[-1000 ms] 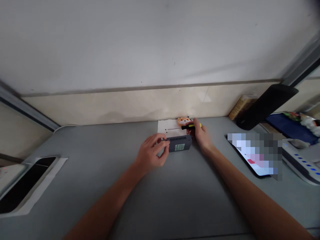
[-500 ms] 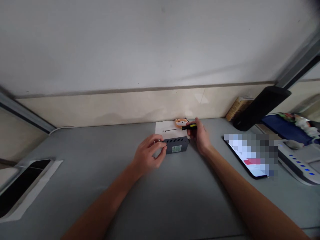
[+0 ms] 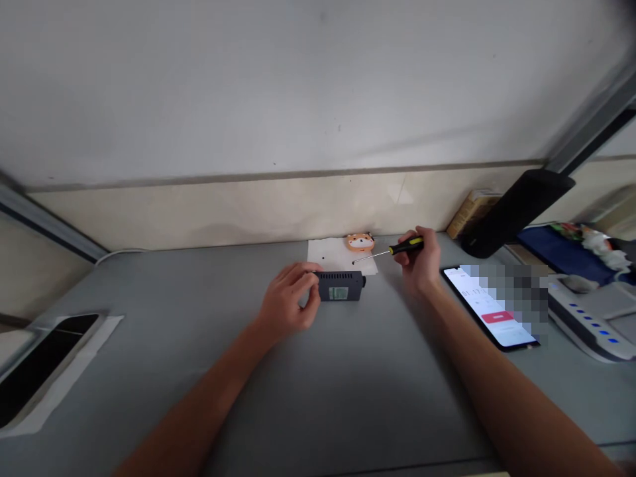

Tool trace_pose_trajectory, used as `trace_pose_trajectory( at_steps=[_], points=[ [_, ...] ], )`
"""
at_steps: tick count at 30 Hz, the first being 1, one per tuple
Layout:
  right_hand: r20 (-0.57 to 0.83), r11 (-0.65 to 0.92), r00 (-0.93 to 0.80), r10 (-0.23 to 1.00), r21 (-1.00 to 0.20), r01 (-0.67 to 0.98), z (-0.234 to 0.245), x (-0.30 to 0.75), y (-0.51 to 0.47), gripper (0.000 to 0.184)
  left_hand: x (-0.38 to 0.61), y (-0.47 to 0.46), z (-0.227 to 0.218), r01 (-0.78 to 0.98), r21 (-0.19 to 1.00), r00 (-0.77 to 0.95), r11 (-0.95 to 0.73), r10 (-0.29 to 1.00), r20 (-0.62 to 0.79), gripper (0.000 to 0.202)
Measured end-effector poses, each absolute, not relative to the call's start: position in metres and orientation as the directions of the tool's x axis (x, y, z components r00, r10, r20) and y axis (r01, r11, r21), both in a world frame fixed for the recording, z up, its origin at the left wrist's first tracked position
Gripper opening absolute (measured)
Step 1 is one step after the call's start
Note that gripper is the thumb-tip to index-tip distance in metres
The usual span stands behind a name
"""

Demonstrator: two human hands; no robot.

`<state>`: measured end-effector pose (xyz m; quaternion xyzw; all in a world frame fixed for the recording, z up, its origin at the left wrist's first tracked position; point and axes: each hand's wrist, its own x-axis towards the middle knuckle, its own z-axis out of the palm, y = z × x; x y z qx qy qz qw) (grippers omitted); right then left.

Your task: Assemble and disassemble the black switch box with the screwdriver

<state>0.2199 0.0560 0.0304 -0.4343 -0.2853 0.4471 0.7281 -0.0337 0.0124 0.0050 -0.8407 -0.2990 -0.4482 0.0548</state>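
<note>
A small dark grey box [image 3: 340, 286] with vent slots and a green label lies on the grey desk [image 3: 318, 384]. My left hand [image 3: 288, 302] grips its left end, fingers curled round it. My right hand [image 3: 421, 260] is closed on a screwdriver [image 3: 392, 250] with a black and yellow handle; its thin shaft points left, tip over a white sheet of paper [image 3: 338, 257] just behind the box. A small orange animal figure [image 3: 360, 241] sits on the paper's far edge.
A phone [image 3: 489, 306] with a lit screen lies right of my right hand. Behind it stand a black lamp head [image 3: 517, 211] and a brown box [image 3: 471, 212]. A white device [image 3: 591, 317] with blue lights is far right. A dark slot [image 3: 44, 358] is at the left.
My right hand has drawn back to the right and lifted the screwdriver off the paper. The grey box has shifted slightly left with my left hand.
</note>
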Motion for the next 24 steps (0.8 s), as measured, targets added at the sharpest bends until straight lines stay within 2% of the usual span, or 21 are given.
trace_pose_trajectory(
  at_steps=[4, 8, 14, 24],
  points=[
    [0.033, 0.213, 0.398, 0.917, -0.884, -0.416, 0.029, 0.22, 0.055, 0.037, -0.037, 0.013, 0.008, 0.606, 0.138, 0.391, -0.783, 0.445, 0.805, 0.018],
    [0.022, 0.182, 0.361, 0.932, -0.891, -0.416, 0.029, 0.214, 0.052, 0.033, -0.029, 0.009, 0.012, 0.639, 0.074, 0.446, -0.766, 0.447, 0.775, 0.014],
    [0.022, 0.164, 0.323, 0.946, -0.893, -0.42, 0.029, 0.211, 0.05, 0.026, -0.019, 0.007, 0.009, 0.651, -0.024, 0.476, -0.758, 0.384, 0.791, 0.011],
    [-0.019, 0.121, 0.293, 0.956, -0.884, -0.451, 0.032, 0.208, 0.047, 0.024, -0.014, 0.005, 0.008, 0.632, -0.035, 0.478, -0.774, 0.354, 0.804, 0.014]
  ],
)
